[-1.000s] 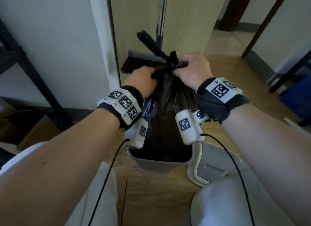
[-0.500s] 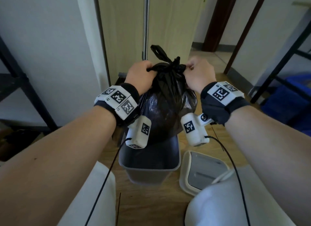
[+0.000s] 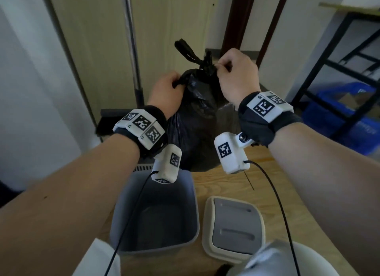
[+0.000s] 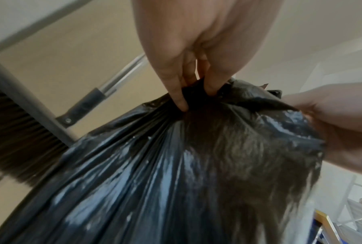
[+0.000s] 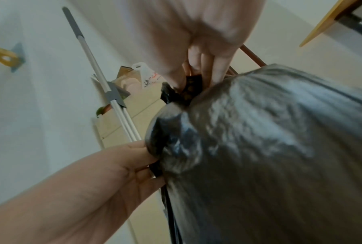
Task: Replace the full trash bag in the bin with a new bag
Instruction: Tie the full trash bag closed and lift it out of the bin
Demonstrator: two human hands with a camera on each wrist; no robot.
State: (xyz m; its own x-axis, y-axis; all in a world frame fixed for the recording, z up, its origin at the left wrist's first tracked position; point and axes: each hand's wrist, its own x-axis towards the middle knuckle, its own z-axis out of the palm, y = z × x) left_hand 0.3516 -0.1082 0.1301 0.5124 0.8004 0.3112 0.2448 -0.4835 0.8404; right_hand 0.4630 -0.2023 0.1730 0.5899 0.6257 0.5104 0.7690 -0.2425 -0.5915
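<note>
Hanging in mid-air above the grey rectangular plastic bin [image 3: 186,243], the full black plastic trash bag [image 3: 202,119] is held clear of the rim by both hands. Left hand [image 3: 167,93]: fingers curled, pinching a gathered fold of plastic at the bag's left shoulder. Right hand [image 3: 236,74]: fingers curled tight round the knotted neck at the top. Bin stands on the pale wooden floor [image 3: 230,181], no liner visible inside. Grey-and-cream bin lid [image 3: 234,228] lies just beside the bin. Broom with metal handle [image 3: 131,45] leans behind, by the wall.
</note>
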